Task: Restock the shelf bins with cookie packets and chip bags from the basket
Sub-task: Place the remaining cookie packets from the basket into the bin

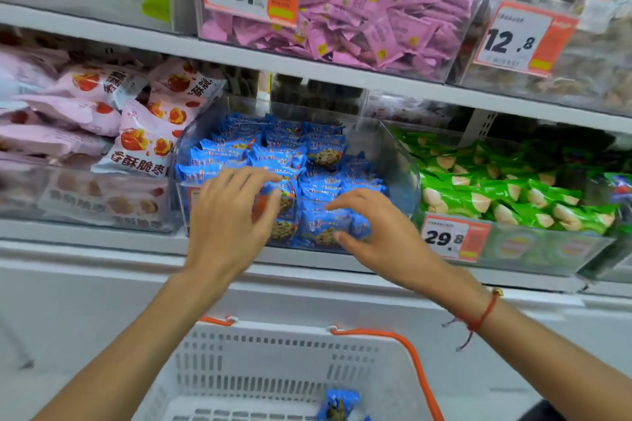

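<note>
Cookie packets (273, 161) in blue fill the clear bin (403, 161) as left hand (225, 225) and right hand (383, 236) hover with fingers spread, holding nothing.

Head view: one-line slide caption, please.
Both open hands, left and right, reach the blue cookie packets' bin; one packet remains in the basket.

the lower white shelf (102, 239) carries clear bins side by side: pink bags (136, 133) left, blue cookie packets (273, 154) in the middle bin (403, 174), green packets (496, 195) right, perhaps chips.
</note>
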The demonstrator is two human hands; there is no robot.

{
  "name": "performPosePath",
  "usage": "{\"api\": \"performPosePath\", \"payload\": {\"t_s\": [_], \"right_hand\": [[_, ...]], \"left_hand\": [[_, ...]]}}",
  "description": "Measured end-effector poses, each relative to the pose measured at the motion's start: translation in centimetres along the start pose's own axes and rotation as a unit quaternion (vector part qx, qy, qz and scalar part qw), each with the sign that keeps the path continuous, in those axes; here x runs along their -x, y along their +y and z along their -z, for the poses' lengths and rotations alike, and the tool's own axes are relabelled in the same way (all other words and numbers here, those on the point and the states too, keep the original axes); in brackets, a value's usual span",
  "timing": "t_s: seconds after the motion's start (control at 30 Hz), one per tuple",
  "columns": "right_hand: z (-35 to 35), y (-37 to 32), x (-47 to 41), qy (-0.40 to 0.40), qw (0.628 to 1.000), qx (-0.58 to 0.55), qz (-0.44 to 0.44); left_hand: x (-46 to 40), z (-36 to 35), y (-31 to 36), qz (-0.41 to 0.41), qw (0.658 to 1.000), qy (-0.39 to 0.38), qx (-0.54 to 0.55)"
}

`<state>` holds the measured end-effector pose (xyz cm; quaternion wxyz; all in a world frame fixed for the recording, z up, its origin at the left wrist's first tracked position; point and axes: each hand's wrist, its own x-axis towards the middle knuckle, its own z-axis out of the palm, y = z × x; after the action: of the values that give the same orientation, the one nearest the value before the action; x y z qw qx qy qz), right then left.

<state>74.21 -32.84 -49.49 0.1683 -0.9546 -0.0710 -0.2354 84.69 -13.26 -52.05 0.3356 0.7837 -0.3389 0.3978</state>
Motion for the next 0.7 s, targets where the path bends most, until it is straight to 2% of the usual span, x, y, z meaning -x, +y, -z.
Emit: {"api": "performPosePath", "payload": {"t_s": [0.1, 0.17, 0.27, 0.33, 0.43, 0.57, 0.7], "right_hand": [[-1.1, 0.3, 2.1, 0.1, 0.993, 0.061, 0.034], [-2.5, 0.6, 3.7, 0.117, 0.988, 0.085, 0.05], [-5.8, 2.2, 6.9, -0.001, 0.991, 0.132, 0.028], [-8.0, 3.8, 8.9, -0.126, 0.983, 0.12, -0.057], [-11.1, 6.3, 11.5, -0.265, 0.941, 0.104, -0.185], [-16.1, 8.1, 15.4, -0.339, 0.89, 0.074, -0.296], [-20.7, 8.7, 19.0, -0.379, 0.853, 0.049, -0.357]], "left_hand": [[5.5, -0.3, 2.4, 0.07, 0.994, -0.021, 0.087], [9.2, -1.3, 3.2, 0.144, 0.98, -0.071, 0.119], [13.7, -3.6, 3.3, 0.249, 0.942, -0.176, 0.14], [16.0, -5.4, 3.0, 0.296, 0.914, -0.243, 0.136], [19.4, -8.2, 2.6, 0.365, 0.861, -0.324, 0.146], [24.4, -11.5, 2.9, 0.452, 0.78, -0.393, 0.181], [29.6, -14.2, 2.8, 0.511, 0.705, -0.446, 0.206]]}}
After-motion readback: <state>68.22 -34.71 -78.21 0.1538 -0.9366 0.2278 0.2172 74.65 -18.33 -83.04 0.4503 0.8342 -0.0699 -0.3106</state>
